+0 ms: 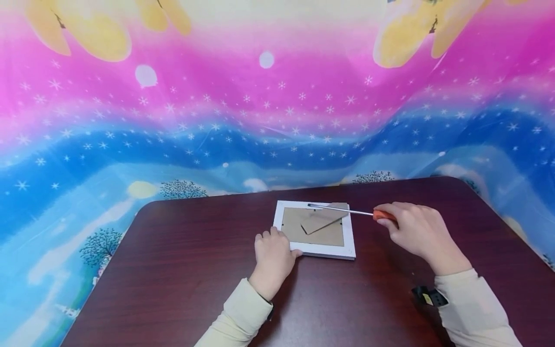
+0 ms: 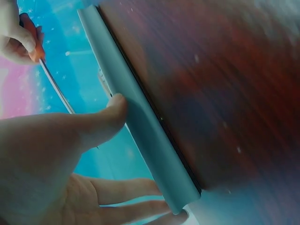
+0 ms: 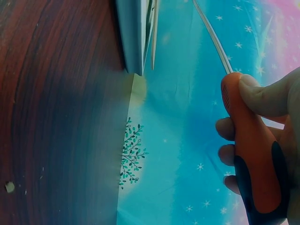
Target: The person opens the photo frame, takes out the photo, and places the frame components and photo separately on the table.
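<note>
See frame on table, nr far edge, w/ curtain behind & round L + R sides of table. Inside frame, in ctr: board. Over board's far-R part: flap, out to frame's far-R corner. At frame's near-L corner: L hand, thumb on near edge, fingers by L side. Across frame's far part: screwdriver, tip over far edge (contact unclear), handle R of frame, in R hand. Nearest: L sleeve, R sleeve, well apart.
</note>
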`<state>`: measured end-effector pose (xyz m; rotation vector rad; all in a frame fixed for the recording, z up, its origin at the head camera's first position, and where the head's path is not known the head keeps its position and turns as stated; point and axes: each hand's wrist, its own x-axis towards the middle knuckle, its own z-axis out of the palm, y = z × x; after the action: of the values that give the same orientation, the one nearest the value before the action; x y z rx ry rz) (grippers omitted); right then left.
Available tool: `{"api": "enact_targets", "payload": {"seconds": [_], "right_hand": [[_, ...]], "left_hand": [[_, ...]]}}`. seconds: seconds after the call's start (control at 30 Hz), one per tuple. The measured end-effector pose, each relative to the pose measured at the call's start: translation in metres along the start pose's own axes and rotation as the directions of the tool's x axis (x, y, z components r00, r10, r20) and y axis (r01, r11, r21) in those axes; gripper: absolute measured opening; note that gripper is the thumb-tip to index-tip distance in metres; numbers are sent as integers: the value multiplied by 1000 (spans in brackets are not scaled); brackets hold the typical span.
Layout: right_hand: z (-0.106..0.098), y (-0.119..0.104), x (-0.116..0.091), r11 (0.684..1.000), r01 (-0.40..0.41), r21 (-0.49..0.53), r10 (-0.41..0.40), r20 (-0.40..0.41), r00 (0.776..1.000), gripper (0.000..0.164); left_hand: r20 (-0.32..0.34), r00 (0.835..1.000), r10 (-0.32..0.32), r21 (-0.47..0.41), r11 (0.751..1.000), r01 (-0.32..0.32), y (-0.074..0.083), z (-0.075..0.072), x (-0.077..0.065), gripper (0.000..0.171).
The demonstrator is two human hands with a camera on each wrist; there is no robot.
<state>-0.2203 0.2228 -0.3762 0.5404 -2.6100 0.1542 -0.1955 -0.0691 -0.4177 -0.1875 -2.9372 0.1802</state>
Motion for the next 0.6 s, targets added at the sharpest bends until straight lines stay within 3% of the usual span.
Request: {"api": "enact_targets", "payload": {"seconds": [0.4,0.6], "right_hand": [[0,-1,0,1000,11,-2,-11,-13,1000,26],[1,-1,0,1000,12,0,-12,-11,1000,26]], "left_hand": [[-140,989,-39,-24,999,36,11,1,-7,63],[-99,995,-28,-5,1000,27,13,-3,-10,64]]}}
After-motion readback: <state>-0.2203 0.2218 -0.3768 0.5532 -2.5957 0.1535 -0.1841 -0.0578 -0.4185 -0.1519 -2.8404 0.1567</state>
